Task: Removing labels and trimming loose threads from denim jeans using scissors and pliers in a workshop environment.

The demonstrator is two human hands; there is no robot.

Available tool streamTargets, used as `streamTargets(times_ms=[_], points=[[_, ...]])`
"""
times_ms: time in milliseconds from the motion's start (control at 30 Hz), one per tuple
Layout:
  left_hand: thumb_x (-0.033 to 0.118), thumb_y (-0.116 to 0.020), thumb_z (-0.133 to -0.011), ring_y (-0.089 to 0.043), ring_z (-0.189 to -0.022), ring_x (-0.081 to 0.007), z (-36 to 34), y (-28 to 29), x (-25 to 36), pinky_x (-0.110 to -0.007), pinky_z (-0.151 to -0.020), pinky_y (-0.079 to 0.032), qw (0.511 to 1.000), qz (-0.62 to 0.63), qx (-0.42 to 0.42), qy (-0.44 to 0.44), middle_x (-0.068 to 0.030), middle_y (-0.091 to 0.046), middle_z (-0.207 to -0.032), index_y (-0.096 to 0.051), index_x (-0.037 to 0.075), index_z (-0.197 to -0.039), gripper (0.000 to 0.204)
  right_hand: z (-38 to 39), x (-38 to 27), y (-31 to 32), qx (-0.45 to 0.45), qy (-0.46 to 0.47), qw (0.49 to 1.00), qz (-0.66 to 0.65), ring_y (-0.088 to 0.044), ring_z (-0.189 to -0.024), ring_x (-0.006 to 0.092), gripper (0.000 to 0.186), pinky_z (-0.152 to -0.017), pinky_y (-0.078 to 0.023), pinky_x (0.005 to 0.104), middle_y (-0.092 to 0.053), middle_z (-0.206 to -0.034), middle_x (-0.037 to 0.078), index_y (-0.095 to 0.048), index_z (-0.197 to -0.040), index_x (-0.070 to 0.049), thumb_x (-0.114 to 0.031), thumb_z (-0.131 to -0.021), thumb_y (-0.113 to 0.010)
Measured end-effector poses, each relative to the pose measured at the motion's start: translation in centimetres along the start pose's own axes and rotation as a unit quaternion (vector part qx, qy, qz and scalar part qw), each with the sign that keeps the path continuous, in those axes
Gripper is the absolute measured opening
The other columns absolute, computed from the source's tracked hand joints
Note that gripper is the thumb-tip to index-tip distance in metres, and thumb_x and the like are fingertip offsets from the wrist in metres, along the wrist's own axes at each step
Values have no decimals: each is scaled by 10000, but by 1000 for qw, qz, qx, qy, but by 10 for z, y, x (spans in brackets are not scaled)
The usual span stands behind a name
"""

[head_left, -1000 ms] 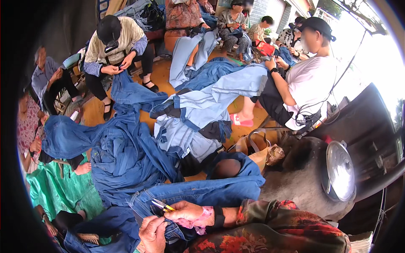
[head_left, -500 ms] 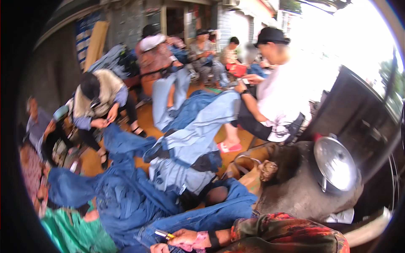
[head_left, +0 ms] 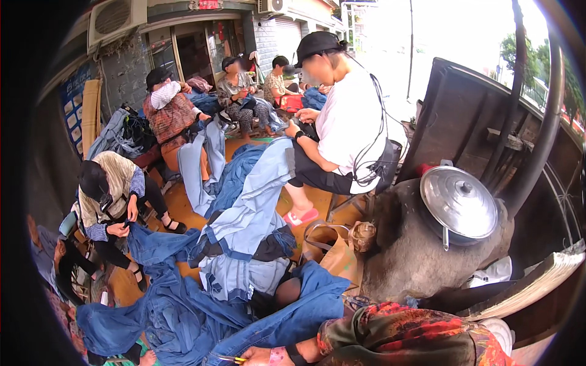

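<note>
At the lower edge, my right hand (head_left: pixel 259 355) is closed around a small yellow-handled tool (head_left: pixel 229 358) with a metal tip, its exact kind too small to make out. The forearm wears a red and dark floral sleeve (head_left: pixel 397 335) and a pink band at the wrist. Just beyond the hand, dark blue jeans (head_left: pixel 293 318) stretch across, and the tool lies over their near edge. More dark blue denim (head_left: pixel 177 308) is heaped to the left. Light blue jeans (head_left: pixel 253 204) run away toward a seated co-worker. My left hand is not seen.
A pot with a metal lid (head_left: pixel 461 198) sits on a rough stove (head_left: pixel 397 256) at right. Beside it stands a tan bag (head_left: pixel 336 250). A co-worker in white (head_left: pixel 351 104) sits ahead; another (head_left: pixel 110 189) handles denim at left. Several more people sit farther back.
The view has swung rightward and become sharper, so people and denim appear farther left. My right hand and tool sit lower in the picture; fingers seen beside the tool have dropped from sight.
</note>
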State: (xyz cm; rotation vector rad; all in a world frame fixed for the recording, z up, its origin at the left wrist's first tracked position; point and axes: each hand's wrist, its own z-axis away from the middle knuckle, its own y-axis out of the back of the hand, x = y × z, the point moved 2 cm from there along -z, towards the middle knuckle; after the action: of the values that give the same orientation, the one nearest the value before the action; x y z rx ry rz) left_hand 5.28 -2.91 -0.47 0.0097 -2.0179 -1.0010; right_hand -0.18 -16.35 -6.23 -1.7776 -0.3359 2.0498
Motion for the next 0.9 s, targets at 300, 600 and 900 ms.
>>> streamTargets(times_ms=[300, 600, 900], points=[[98, -523, -879, -547, -740, -198, 12, 5, -5, -309, -718, -445, 992, 102, -10, 70, -115, -599, -829, -576, -30, -910, 141, -5, 10, -5, -19, 64, 995, 69, -500, -493, 124, 204, -441, -392, 261, -538, -600, 29, -586, -787, -53, -254, -802, -611], [18, -547, -861, -519, -794, -76, -14, -21, -8, -220, -725, -433, 948, 283, -52, 137, 4, -584, -828, -589, 12, -898, 56, 13, -22, 14, 55, -63, 995, -62, -451, -460, 37, 116, -416, -356, 193, -478, -589, -50, -593, -825, -60, -166, -870, -574], [137, -591, -869, -495, -821, -63, -5, -21, -21, -197, -783, -385, 859, 454, -39, 233, 14, -573, -870, -587, 18, -911, 126, 15, -29, 11, 25, 35, 994, 105, -372, -640, 27, 171, -574, -330, 187, -444, -709, -61, -562, -903, -16, -187, -906, -549]])
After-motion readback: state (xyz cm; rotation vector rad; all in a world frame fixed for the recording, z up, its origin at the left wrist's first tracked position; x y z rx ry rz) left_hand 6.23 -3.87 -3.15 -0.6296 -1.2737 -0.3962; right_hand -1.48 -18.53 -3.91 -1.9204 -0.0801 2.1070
